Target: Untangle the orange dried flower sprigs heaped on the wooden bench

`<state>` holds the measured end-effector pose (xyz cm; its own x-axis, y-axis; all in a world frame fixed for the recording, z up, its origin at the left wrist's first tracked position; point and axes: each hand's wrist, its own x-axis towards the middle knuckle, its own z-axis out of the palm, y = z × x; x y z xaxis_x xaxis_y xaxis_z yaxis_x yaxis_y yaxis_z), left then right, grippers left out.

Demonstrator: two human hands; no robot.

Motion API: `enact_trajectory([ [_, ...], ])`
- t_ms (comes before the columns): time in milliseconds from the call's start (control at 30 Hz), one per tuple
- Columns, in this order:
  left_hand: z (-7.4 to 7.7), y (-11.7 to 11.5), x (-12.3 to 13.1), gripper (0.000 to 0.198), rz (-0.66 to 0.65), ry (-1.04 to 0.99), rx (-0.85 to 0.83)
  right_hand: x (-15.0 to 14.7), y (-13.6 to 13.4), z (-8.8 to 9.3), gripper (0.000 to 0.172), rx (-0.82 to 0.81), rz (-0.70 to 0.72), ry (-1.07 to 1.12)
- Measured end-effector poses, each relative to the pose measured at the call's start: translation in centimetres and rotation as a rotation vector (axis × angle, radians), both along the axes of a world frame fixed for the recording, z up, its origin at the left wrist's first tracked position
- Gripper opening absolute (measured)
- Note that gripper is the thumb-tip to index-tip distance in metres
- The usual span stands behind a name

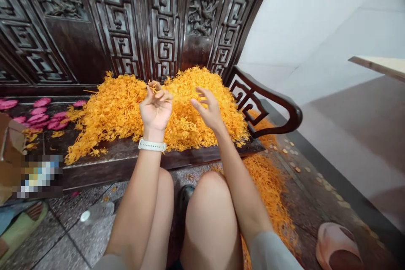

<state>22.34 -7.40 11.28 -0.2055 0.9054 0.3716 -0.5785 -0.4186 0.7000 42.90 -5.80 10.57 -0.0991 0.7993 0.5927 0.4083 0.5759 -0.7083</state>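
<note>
A large heap of small orange-yellow plastic flower pieces lies on the dark carved wooden bench in front of me. Palm up above the middle of the heap, my left hand has a pale band on its wrist. Its fingers are curled, and a small orange flower piece shows between them. My right hand hovers over the heap's right half, thumb and fingers apart, with nothing visible in it.
Pink disc-like pieces lie on the bench at left, by a cardboard box. More orange pieces cover the floor at right. A clear bottle and a pink slipper are on the floor. The curved armrest juts out at right.
</note>
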Motion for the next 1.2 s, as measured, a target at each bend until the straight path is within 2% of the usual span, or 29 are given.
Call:
enact_trajectory([
  [100,0.4,-0.7,1.0,0.028,-0.133,-0.034,-0.016,-2.1,-1.0,1.3,0.045,-0.045,0.190,-0.038],
  [200,0.9,-1.1,1.7,0.017,-0.225,-0.051,-0.056,-3.2,-0.9,1.3,0.036,-0.093,0.294,0.062],
  [267,1.0,-1.1,1.9,0.019,-0.164,-0.001,-0.054,-3.2,-0.6,1.2,0.035,-0.077,0.247,0.166],
  [333,0.8,-1.0,1.9,0.022,-0.023,0.110,-0.054,-3.0,-0.5,1.2,0.033,-0.035,0.150,0.293],
  [467,0.2,-0.6,1.7,0.036,0.282,0.526,0.014,-2.8,-0.8,1.8,0.032,-0.032,0.083,0.523],
  [533,-0.1,-0.4,1.8,0.039,0.356,0.737,0.100,-2.9,-1.1,2.0,0.033,-0.057,0.076,0.579],
  [633,-0.5,-0.4,2.0,0.027,0.336,0.859,0.164,-2.9,-1.0,1.8,0.031,-0.055,0.032,0.660],
  [700,-0.7,-0.3,2.3,0.029,0.295,0.863,0.172,-2.5,-0.5,1.3,0.032,-0.077,0.020,0.750],
  [833,-0.6,-0.2,3.1,0.032,0.234,0.882,0.175,-1.2,1.1,0.0,0.033,-0.266,0.030,0.941],
  [933,-0.5,-0.2,3.8,0.036,0.183,0.856,0.155,-0.5,2.5,-1.1,0.031,-0.343,0.027,0.960],
  [1033,-0.3,-0.4,4.5,0.037,0.096,0.778,0.112,-0.9,3.7,-2.2,0.028,-0.303,-0.027,0.907],
  [1100,-0.3,-0.6,5.1,0.035,0.107,0.759,0.096,-1.5,4.2,-2.7,0.025,-0.279,-0.067,0.908],
  [1200,-0.2,-1.1,5.7,0.034,0.208,0.817,0.104,-2.2,4.5,-2.5,0.019,-0.324,-0.092,0.996],
])
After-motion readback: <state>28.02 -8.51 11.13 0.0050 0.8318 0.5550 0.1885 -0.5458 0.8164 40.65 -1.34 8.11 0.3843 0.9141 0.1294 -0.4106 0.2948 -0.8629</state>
